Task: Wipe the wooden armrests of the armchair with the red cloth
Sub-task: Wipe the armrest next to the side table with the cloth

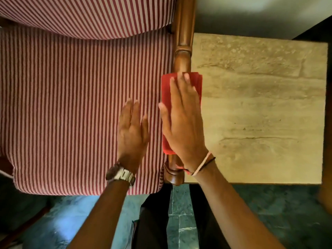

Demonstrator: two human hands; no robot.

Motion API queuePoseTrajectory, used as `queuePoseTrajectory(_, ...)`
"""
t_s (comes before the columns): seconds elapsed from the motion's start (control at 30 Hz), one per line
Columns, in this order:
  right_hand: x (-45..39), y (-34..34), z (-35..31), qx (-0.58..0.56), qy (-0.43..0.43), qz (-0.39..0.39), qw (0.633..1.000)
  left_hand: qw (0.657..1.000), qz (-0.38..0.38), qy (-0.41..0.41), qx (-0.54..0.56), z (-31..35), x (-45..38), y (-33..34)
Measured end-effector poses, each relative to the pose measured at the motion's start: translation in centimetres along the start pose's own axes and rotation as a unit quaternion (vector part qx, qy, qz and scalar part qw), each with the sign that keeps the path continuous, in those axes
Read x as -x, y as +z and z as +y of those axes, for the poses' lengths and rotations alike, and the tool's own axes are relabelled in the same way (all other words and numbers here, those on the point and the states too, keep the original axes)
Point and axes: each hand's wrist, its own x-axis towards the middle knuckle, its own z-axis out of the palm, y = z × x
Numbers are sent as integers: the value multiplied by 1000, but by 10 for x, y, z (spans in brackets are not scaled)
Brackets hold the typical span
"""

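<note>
The folded red cloth [166, 90] lies over the armchair's right wooden armrest [183, 33], which runs from the bottom centre toward the top. My right hand [183, 119] presses flat on the cloth, fingers stretched forward along the armrest. My left hand [132, 128], with a metal watch on its wrist, hovers open over the striped seat cushion [71, 105], just left of the armrest and holding nothing. The armrest's front end [173, 177] shows below the cloth.
A beige stone-topped side table [260, 108] stands right against the armrest on the right. The striped back cushion [80, 13] fills the top left. Dark green tiled floor [269, 212] and my dark trousers lie below.
</note>
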Motion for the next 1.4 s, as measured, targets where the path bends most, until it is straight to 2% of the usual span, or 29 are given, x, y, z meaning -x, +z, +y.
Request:
queuePoseTrajectory(0.07,11,22,4,73,19,-43,996,994,-56,62,-72,-31,-16,20)
queuePoseTrajectory(0.17,10,43,10,127,17,2,992,975,-101,124,-153,-74,-29,50)
queuePoseTrajectory(0.37,-33,45,24,78,13,62,995,970,-3,161,-180,-110,-27,88)
queuePoseTrajectory(0.53,-75,35,26,99,27,49,994,967,5,169,-190,-110,-28,86)
queuePoseTrajectory(0.7,8,44,12,99,46,16,994,966,9,174,-188,-110,-28,85)
queuePoseTrajectory(0.77,15,47,12,120,49,15,991,966,7,170,-194,-112,-28,87)
queuePoseTrajectory(1.0,-75,39,20,133,41,51,989,967,2,163,-197,-111,-27,86)
queuePoseTrajectory(1.13,-9,42,13,94,53,20,994,970,-6,159,-185,-109,-27,84)
queuePoseTrajectory(1.23,25,44,12,107,48,-10,993,969,-5,158,-190,-110,-27,84)
queuePoseTrajectory(1.4,-50,37,18,128,23,17,991,969,-2,159,-188,-113,-29,86)
